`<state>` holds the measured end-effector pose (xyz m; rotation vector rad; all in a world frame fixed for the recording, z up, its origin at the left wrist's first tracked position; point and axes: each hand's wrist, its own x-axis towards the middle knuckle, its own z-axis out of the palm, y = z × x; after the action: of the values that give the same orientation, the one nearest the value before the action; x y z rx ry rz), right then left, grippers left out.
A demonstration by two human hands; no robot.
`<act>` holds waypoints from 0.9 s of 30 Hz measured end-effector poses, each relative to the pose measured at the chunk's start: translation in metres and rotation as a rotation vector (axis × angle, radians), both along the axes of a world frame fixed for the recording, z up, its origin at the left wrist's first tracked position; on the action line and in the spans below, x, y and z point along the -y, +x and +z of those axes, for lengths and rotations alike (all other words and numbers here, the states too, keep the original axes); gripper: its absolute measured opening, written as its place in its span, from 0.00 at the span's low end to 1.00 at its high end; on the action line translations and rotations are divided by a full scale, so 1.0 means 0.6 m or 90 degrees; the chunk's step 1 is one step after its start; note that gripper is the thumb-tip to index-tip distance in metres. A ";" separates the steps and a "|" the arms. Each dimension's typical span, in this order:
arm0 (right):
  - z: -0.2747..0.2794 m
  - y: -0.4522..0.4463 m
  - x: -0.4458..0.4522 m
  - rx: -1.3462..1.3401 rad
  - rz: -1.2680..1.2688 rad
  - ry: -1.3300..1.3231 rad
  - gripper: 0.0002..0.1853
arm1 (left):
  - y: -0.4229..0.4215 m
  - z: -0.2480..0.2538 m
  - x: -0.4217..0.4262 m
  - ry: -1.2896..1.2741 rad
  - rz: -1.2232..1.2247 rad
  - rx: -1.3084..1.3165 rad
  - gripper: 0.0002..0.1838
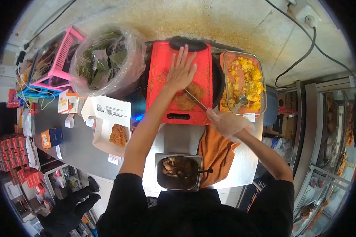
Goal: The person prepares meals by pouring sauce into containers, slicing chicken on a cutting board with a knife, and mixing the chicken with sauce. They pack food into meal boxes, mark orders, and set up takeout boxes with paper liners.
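My bare left hand [180, 72] is spread flat over the red cutting board [156, 98], fingers pointing to its far edge. A long thin blade seems to pass beneath that palm; whether the hand presses on it I cannot tell. The knife [195, 99] runs diagonally down to my right hand [229, 123], in a clear plastic glove and closed around its handle. Under the blade lies a flat brown fried piece [184, 102], with crumbs scattered on the board. An open white box [102, 137] to the left holds another fried piece [118, 135].
Right of the board stands a tray of yellow crumbly food [252, 75] with a spoon [241, 101]. Nearer are a metal pan of dark sauce [178, 185] and an orange cloth [215, 156]. A plastic-lined bin of leaf wrappers [136, 59] stands left. Another person's legs [73, 209] show lower left.
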<state>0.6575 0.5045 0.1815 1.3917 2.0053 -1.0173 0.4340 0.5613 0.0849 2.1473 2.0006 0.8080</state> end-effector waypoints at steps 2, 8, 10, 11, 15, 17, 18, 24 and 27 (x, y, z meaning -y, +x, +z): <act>0.035 -0.007 0.001 -0.002 -0.023 -0.067 0.36 | -0.014 0.005 0.002 0.020 0.017 0.029 0.28; 0.062 -0.006 0.017 0.031 0.050 -0.064 0.37 | -0.009 0.013 0.045 0.010 0.038 0.070 0.28; 0.011 -0.005 0.008 0.005 0.059 -0.018 0.38 | -0.016 -0.005 0.031 0.002 0.032 0.046 0.27; 0.001 -0.002 0.016 -0.038 0.049 -0.005 0.39 | -0.018 0.000 0.029 0.003 0.028 0.043 0.27; 0.038 -0.003 0.034 -0.019 -0.024 -0.051 0.40 | -0.020 0.012 0.037 0.030 0.025 0.054 0.27; 0.053 0.006 0.038 -0.058 -0.009 -0.026 0.39 | -0.020 0.066 0.043 0.079 0.025 0.066 0.27; 0.051 0.013 0.048 -0.072 0.000 -0.026 0.38 | -0.015 0.076 0.060 0.090 0.027 0.076 0.27; 0.075 -0.004 0.052 0.032 -0.045 -0.137 0.41 | -0.011 0.004 0.075 0.001 0.025 0.040 0.27; 0.072 0.035 0.041 -0.063 -0.004 -0.014 0.41 | 0.010 0.072 0.040 0.098 0.010 0.144 0.27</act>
<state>0.6785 0.4798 0.2249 1.3621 2.0553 -1.1276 0.4397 0.5371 0.1282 2.0117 1.8992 1.1852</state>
